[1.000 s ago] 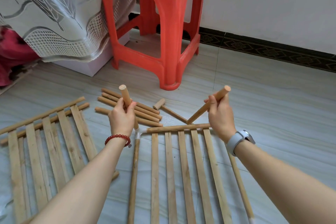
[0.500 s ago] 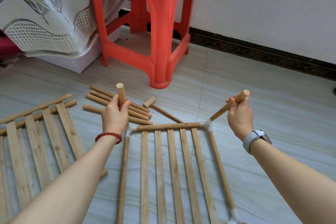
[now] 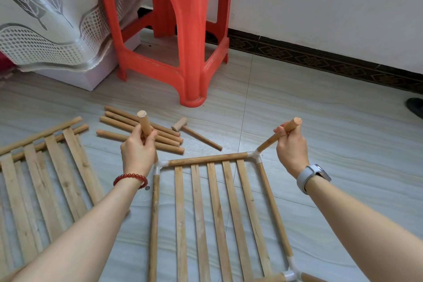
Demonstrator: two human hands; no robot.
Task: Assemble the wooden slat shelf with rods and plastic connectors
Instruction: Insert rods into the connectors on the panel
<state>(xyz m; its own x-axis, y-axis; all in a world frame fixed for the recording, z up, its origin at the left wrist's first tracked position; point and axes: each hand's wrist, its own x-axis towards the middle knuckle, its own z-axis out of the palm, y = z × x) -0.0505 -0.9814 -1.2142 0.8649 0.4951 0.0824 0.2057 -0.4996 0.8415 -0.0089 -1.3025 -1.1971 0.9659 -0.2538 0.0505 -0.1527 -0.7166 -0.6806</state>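
Left hand (image 3: 138, 152) grips upright rod (image 3: 145, 125) over far-left corner connector (image 3: 160, 165). Right hand (image 3: 291, 146) grips leaning rod (image 3: 278, 136); long axis slants down-left into far-right connector (image 3: 253, 155) of slat panel (image 3: 217, 213) flat on floor. Each socket directly below own grip.
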